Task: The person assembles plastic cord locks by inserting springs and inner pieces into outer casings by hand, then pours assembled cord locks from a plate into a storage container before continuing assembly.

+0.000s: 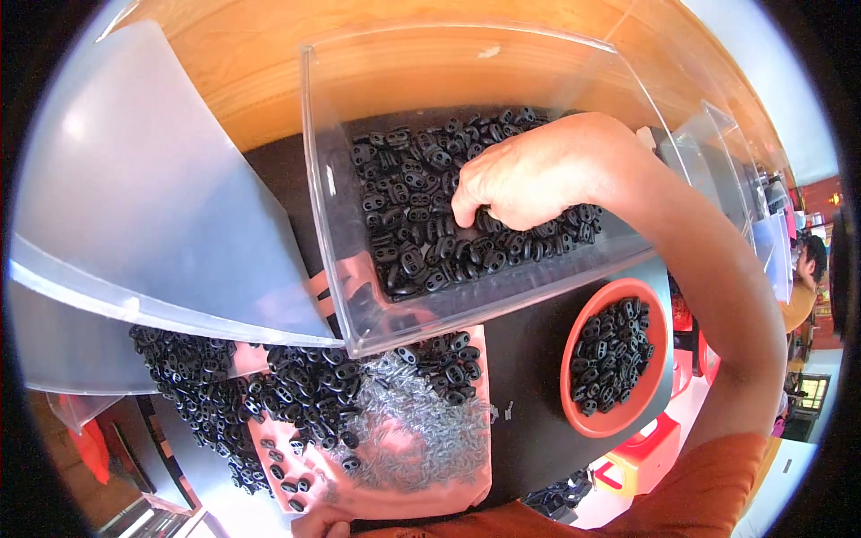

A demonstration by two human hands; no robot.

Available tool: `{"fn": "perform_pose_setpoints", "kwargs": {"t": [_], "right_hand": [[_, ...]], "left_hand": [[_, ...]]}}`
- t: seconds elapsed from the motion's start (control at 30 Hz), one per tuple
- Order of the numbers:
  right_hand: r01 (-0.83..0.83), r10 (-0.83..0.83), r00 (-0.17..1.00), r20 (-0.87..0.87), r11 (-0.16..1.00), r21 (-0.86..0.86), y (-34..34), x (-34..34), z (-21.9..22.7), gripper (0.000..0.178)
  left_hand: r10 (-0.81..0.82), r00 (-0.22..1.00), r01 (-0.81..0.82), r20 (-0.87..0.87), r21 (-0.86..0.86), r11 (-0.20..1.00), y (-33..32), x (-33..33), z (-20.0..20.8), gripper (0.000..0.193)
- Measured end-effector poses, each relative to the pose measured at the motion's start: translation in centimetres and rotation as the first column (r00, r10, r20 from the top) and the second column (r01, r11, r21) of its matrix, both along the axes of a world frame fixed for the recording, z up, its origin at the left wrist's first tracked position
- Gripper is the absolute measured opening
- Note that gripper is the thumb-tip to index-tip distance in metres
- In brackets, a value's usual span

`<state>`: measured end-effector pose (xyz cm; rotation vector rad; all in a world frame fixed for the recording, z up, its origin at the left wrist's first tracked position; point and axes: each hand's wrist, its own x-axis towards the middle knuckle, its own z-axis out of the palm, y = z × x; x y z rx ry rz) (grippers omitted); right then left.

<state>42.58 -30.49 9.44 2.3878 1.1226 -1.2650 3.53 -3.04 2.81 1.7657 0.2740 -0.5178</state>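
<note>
Inside the clear bin point(327, 206), right hand point(529, 179) down among black toggles point(413, 175), forearm arched over the bin's right end. Index finger pokes into the layer, others curl under; cannot tell whether they pinch a toggle. Walls probably serve to stop loose pieces scattering. Nearer the body: pink tray point(430, 507), more toggles on it and spilling past its left edge. Clear bits point(426, 448) lie mostly in their own patch, likely to keep kinds apart. Left hand point(320, 523) at the tray's near edge, perhaps steadying it; mostly out of view, finger state unreadable. Orange bowl point(614, 427), holding toggles, sits right of the tray, seemingly for easy reach. Pale bin point(152, 179) at left.
</note>
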Motion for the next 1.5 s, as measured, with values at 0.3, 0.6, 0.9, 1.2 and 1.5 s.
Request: {"fn": "perform_pose_setpoints", "kwargs": {"t": [0.3, 0.6, 0.9, 1.2, 1.5], "right_hand": [[0.118, -0.195, 0.92, 0.341, 0.965, 0.232, -0.4, 0.0, 1.3, 0.049], [0.156, -0.445, 0.819, 0.362, 0.78, 0.606, -2.8, -1.5, 2.4, 0.025], [-0.037, -0.54, 0.778, 0.321, 0.47, 0.882, -3.9, -6.4, 3.9, 0.013], [0.267, -0.712, 0.702, -0.008, 0.254, 0.93, -4.0, -17.5, 4.9, 0.01], [0.081, -0.431, 0.872, 0.234, 0.597, 0.798, -2.8, -28.7, -3.2, 0.011]], "left_hand": [[-0.017, 1.0, 0.017, 0.005, -0.005, 1.0, 0.1, -0.2, 0.0, 0.012], [-0.069, 0.987, 0.073, 0.148, -0.019, 0.997, 0.4, -0.5, -0.9, 0.011], [-0.499, 0.644, 0.138, 0.579, 0.554, 0.821, 1.5, -2.9, -2.8, 0.006], [-0.183, 0.915, 0.06, 0.361, 0.325, 0.944, 0.4, -3.2, -1.0, 0.007], [-0.074, 0.925, 0.07, 0.374, 0.026, 0.997, 0.5, -3.4, -2.9, 0.008]]}}
